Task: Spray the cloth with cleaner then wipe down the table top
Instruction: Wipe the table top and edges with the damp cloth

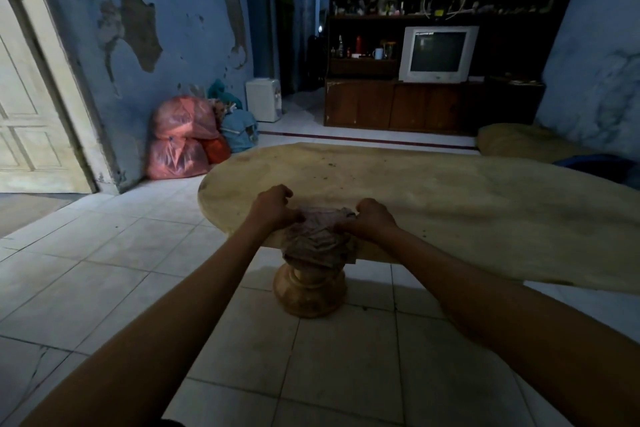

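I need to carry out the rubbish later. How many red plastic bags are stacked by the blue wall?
3. One large red plastic bag on top, one beneath it on the floor, and a smaller orange-red one tucked to their right. Others may be hidden behind.

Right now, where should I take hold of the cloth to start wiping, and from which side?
Grip the bunched part of the cloth lying on the table top, coming from above at the near edge. The left hand and right hand already pinch its two sides there. Its lower folds hang limp over the rim, so they probably give poor purchase.
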